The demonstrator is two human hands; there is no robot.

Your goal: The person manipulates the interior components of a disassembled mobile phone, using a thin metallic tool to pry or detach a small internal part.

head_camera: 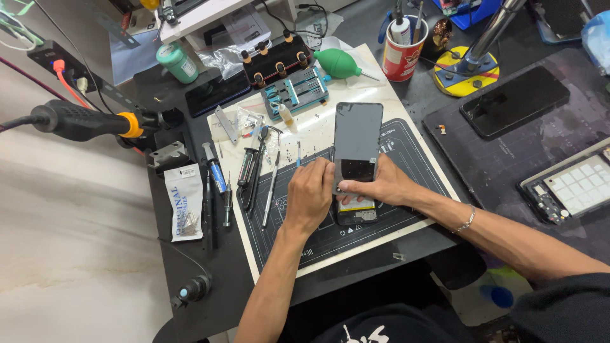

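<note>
At the near end of the phone [357,143], both hands pinch the dark screen panel where it lifts off the body underneath: left hand [309,195] clamped on its left edge, right hand [381,185] gripping the lower right corner, fingertips meeting. Phone lies on the work mat [413,165], panel tilted up off the opened body, yellow part showing below the grip. Risk as I judge it: pull too hard or twist and the thin panel cracks, or a cable still joining it tears; can't see any cable, hands cover that seam. Just left of the grip, tweezers [257,159] and screwdrivers [219,184] could get knocked. Beyond the far end, a blue clamp jig [295,92]. Small loose parts too tiny to identify.
</note>
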